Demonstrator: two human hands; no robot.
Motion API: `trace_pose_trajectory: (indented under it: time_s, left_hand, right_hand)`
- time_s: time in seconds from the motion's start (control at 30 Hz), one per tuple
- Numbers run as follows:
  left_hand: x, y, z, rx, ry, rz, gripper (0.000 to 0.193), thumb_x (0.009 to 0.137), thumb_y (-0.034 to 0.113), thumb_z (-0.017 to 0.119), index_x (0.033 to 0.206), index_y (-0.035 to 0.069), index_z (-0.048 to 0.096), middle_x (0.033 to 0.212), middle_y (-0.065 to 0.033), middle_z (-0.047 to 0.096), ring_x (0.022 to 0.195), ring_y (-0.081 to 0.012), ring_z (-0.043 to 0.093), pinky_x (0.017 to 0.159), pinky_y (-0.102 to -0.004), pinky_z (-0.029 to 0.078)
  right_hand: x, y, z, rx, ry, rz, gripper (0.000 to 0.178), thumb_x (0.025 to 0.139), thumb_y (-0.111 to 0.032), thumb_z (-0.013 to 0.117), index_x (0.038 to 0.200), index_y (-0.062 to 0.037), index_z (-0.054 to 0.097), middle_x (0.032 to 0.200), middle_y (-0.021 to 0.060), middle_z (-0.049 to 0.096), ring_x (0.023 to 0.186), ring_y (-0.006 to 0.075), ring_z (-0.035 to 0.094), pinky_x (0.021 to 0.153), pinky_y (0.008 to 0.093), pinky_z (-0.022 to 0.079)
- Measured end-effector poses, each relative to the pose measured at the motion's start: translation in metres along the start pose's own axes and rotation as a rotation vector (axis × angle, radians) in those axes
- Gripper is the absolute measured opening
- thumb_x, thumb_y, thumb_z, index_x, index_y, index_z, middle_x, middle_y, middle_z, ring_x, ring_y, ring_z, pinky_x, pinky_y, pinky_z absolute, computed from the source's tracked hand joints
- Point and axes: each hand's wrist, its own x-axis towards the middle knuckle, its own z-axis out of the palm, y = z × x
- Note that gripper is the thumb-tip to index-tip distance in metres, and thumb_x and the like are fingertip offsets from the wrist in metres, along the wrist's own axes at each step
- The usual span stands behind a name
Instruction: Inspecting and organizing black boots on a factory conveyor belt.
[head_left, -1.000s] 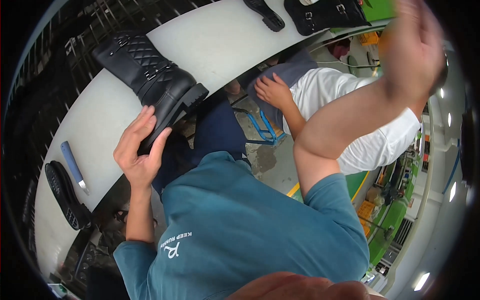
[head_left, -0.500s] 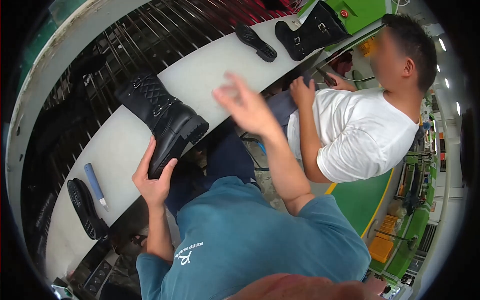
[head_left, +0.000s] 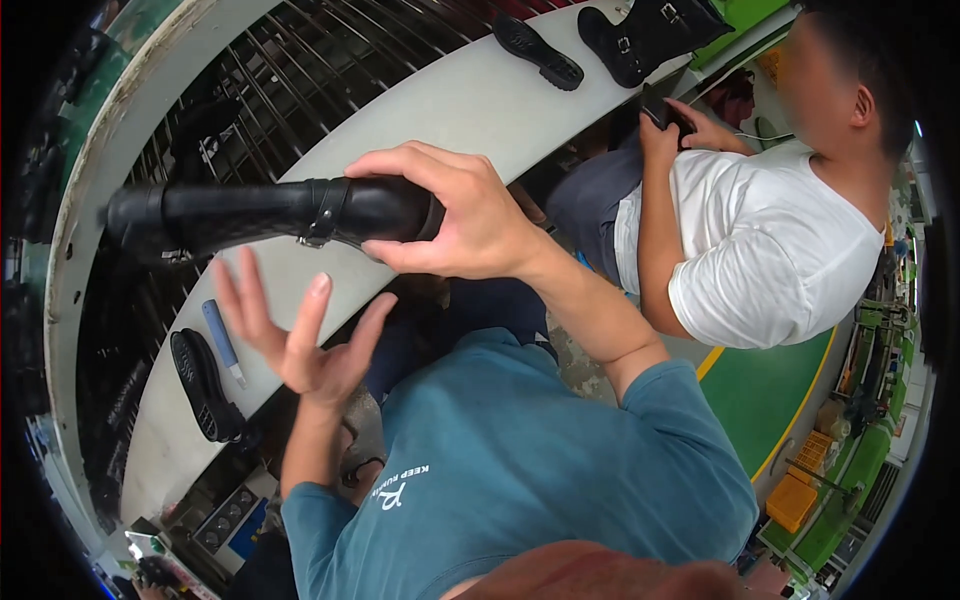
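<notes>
Currently, the right hand [head_left: 465,220] is clamped on the black boot [head_left: 270,212], held level above the bench [head_left: 440,100]. The left hand [head_left: 300,335] hangs spread below it, holding nothing, near the bench's front edge.

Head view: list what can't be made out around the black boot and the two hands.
- Black boot: its foot end is hidden in the head view by the right hand gripping it.
- Left hand: open below the boot; any contact is unclear.
- Dark object in the co-worker's hand: too small to identify.
</notes>
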Motion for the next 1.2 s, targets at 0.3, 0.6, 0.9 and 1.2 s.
trace_pose_trajectory:
  time_s: [0.3,0.6,0.9,1.2]
  left_hand:
    - [0.101,-0.003,-0.022,0.362,-0.716,0.189,0.074,0.071,0.040,0.097,0.137,0.013,0.078,0.115,-0.0025,0.080,0.100,-0.0227,0.074,0.085,-0.0372,0.053]
    - [0.100,-0.011,-0.014,0.184,-0.697,0.024,0.059,0.079,0.039,0.098,0.124,0.006,0.076,0.095,-0.0135,0.078,0.082,-0.0328,0.076,0.076,-0.0392,0.060]
    - [0.091,-0.027,-0.017,0.136,-0.632,-0.032,0.056,0.079,0.038,0.099,0.119,0.005,0.077,0.095,-0.0141,0.080,0.080,-0.0314,0.078,0.074,-0.0376,0.061]
    - [0.095,-0.025,-0.017,0.178,-0.631,-0.052,0.058,0.076,0.037,0.101,0.119,0.005,0.080,0.089,-0.0139,0.080,0.074,-0.0292,0.078,0.068,-0.0345,0.061]
  right_hand:
    - [-0.018,0.012,-0.022,0.146,0.010,-0.057,0.055,0.088,-0.023,0.091,0.136,-0.0032,0.073,0.128,0.0113,0.079,0.111,0.0273,0.078,0.097,0.0412,0.062]
    - [-0.018,-0.020,-0.205,-0.189,0.204,0.069,0.044,0.115,-0.029,0.049,0.141,0.0024,0.065,0.148,0.0160,0.066,0.127,0.0285,0.065,0.111,0.0420,0.052]
    - [0.026,0.003,-0.098,-0.149,0.433,-0.170,0.057,0.122,-0.045,0.041,0.143,0.0027,0.064,0.134,0.0175,0.073,0.129,0.0290,0.067,0.114,0.0439,0.051]
    - [-0.006,0.068,0.052,0.376,0.135,0.117,0.078,0.121,-0.062,0.023,0.133,0.0034,0.064,0.126,0.0123,0.070,0.116,0.0223,0.066,0.109,0.0360,0.048]
